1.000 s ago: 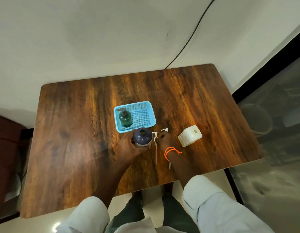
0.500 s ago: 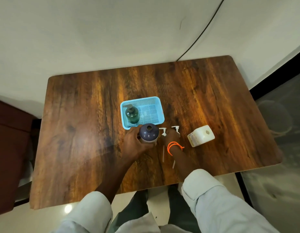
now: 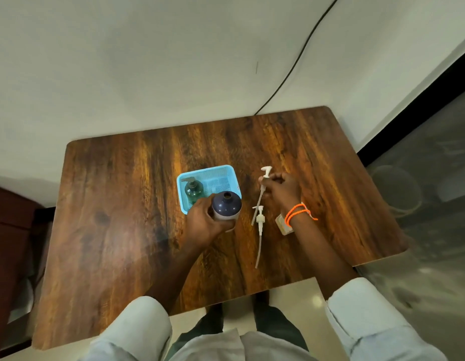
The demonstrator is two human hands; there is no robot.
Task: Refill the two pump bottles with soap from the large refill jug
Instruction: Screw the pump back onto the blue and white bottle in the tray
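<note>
My left hand point(image 3: 204, 222) grips a dark purple bottle point(image 3: 226, 205) that stands upright on the wooden table point(image 3: 122, 217) with its mouth uncovered. My right hand point(image 3: 281, 190) holds a white pump head point(image 3: 264, 178) lifted off the table, its dip tube slanting down to the left. A second white pump head point(image 3: 260, 220) lies flat on the table between my hands, its tube pointing toward me. A small green pump bottle point(image 3: 193, 190) stands in the left part of a light blue basket point(image 3: 221, 173).
A whitish box-like container point(image 3: 283, 225) lies on the table, mostly hidden under my right wrist. A black cable point(image 3: 299, 58) runs down the wall to the table's far edge. The table's right edge borders a dark glass panel point(image 3: 421, 191).
My right hand picked one white pump head off the table and raised it up and away from me. The left hand stayed on the purple bottle. The camera view shifted.
</note>
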